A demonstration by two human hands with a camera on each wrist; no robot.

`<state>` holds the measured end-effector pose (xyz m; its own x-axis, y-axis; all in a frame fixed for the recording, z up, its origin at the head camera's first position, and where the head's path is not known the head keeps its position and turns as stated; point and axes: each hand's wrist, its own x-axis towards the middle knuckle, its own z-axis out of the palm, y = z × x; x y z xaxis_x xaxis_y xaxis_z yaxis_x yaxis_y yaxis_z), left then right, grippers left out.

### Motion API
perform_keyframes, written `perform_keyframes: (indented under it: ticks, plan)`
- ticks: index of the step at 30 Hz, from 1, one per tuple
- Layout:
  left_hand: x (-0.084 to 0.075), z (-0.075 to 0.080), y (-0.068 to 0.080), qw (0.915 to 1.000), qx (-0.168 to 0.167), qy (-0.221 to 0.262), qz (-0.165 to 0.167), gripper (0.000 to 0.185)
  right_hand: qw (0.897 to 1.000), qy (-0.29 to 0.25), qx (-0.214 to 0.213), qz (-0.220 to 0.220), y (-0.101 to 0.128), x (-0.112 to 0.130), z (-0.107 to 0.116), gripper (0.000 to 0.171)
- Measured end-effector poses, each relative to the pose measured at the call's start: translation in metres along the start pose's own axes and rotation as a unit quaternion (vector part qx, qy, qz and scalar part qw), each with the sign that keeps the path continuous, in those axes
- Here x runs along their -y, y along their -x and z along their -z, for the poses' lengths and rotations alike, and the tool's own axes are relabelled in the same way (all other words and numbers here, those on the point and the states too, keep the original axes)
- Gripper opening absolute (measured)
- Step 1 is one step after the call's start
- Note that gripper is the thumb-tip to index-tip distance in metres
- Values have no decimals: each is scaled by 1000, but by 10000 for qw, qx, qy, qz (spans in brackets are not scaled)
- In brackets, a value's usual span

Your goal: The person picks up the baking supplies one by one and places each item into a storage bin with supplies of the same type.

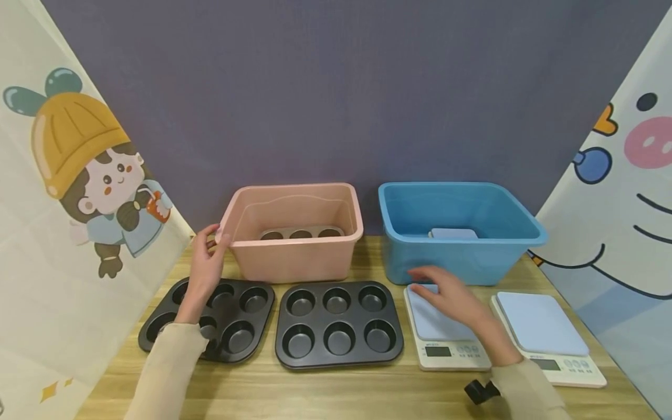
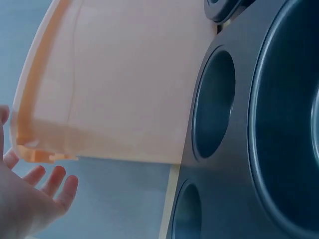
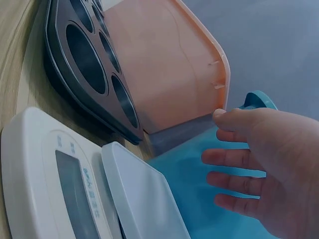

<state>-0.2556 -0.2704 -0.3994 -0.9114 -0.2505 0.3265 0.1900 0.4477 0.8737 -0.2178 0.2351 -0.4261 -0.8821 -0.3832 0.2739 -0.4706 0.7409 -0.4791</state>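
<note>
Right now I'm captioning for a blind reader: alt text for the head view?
A left hand touches the corner of a pink bin while the right hand hovers over a scale. On the wooden table also sit two muffin tins, a second scale and a blue bin.

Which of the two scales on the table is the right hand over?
The left scale, beside the muffin tins; the right hand hovers above its blue platform. The other scale is uncovered.

No legible text; scale (image 1: 446, 326) markings blurred
</note>
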Motion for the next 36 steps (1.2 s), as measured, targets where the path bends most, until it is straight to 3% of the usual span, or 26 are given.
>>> perform_keyframes:
  ticks: [2, 7, 10, 17, 27, 36]
  plan:
    - [1, -2, -1, 9999, 102, 19, 40, 61, 10000, -44, 39, 36, -3, 2, -2, 39]
    - [-23, -3, 9, 9978, 378, 334, 428, 60, 9998, -108, 157, -52, -10, 4, -6, 41]
    - [-31, -3, 13, 9962, 382, 543, 560, 57, 9996, -177, 210, -70, -14, 5, -8, 39]
    - [-24, -5, 11, 9922, 335, 966, 718, 56, 9990, -311, 291, 146, -24, 6, -10, 37]
    - [11, -18, -3, 9898, 35, 1292, 596, 54, 9963, -449, 631, 374, -39, 3, -24, 32]
    - [15, -22, -6, 9897, -85, 1344, 477, 53, 9923, -414, 1080, 445, -50, 4, -38, 36]
